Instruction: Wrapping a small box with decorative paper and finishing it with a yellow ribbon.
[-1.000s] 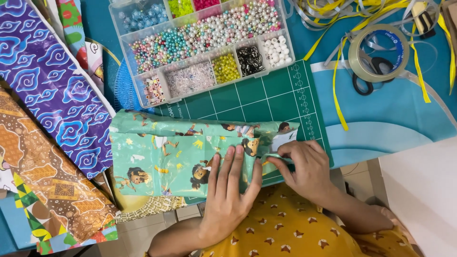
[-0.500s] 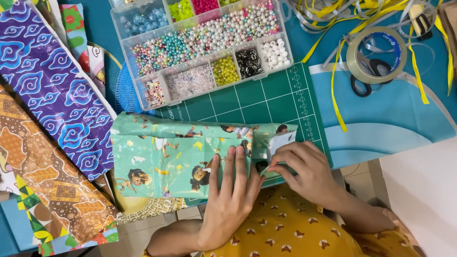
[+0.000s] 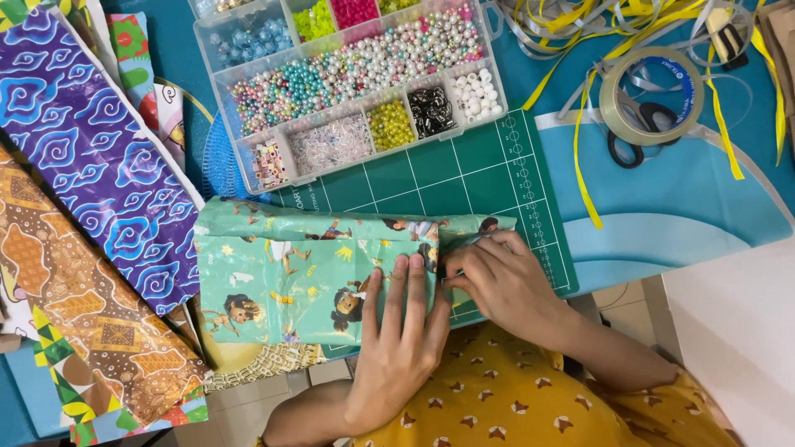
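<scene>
Green cutting mat [image 3: 464, 178] lay under the work | teal cartoon-print wrapped parcel [image 3: 298, 277] sat on its near edge, below the clear bead organiser [image 3: 356, 83] | left hand [image 3: 402, 331] lay flat, fingers spread, pressing the parcel | right hand [image 3: 501, 281], just beside, pinched the paper's end fold; tape roll [image 3: 652, 95] well apart.

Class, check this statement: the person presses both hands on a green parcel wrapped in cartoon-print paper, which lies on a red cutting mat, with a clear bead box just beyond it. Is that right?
Not quite. In the head view the cutting mat is green with a white grid, not red. The rest stands: the left hand and right hand press on the green parcel wrapped in cartoon-print paper, and the clear bead box sits just beyond it.
</scene>
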